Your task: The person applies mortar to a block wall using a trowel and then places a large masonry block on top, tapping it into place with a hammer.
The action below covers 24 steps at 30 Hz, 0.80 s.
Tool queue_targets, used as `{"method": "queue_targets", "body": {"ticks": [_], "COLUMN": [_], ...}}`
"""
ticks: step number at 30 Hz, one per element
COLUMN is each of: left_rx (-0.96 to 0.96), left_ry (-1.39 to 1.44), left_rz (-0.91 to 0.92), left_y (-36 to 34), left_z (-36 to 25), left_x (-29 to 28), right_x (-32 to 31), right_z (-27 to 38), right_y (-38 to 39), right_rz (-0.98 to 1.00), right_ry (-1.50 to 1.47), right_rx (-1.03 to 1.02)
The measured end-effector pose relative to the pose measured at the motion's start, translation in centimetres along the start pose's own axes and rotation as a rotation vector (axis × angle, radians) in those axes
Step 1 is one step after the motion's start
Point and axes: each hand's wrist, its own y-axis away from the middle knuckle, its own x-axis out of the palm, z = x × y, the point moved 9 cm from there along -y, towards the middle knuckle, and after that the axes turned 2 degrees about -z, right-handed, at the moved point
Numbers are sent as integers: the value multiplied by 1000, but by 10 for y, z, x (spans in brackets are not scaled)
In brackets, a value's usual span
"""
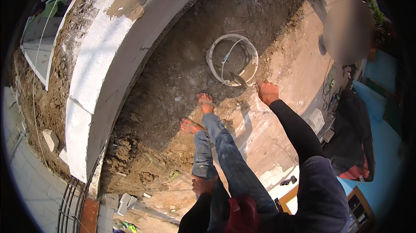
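Observation:
My right hand (267, 92) is closed round the handle of a trowel (238, 79). The trowel's blade reaches over the near rim of a round bucket (211, 61). Inside the bucket lies wet grey mortar (233, 59), and a thin wire handle arcs across its opening. Lower in the view, my left hand (203, 184) rests on my jeans leg near the knee, holding nothing that I can see. Its fingers lie against the cloth and are partly hard to make out. My sandalled feet stand on the dirt on the near side of the bucket.
A low white block wall (97, 66) curves along the left, with a grey mortar patch (125, 1) on top. Steel bars (69, 202) stick out at its near end. To the right are a white block (316, 119), a dark cloth or bag (353, 135) and blue sheets (370, 98).

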Motion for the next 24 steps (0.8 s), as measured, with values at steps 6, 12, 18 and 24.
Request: {"method": "queue_targets", "body": {"ticks": [6,12,18,24], "left_rx": [52,34,39,77], "left_ry": [-57,-104,-150,-109], "left_rz": [-96,-98,-176,-184], "left_y": [7,15,24,19], "left_z": [-7,-16,-36,-40], "left_x": [-9,-20,-40,-44], "right_x": [23,65,60,62], "right_z": [9,49,26,-42], "right_y": [-61,-102,-125,-86], "right_rz": [-182,-260,20,107], "right_ry": [283,453,182,-313], "right_rx": [-184,-443,-529,-397]}}
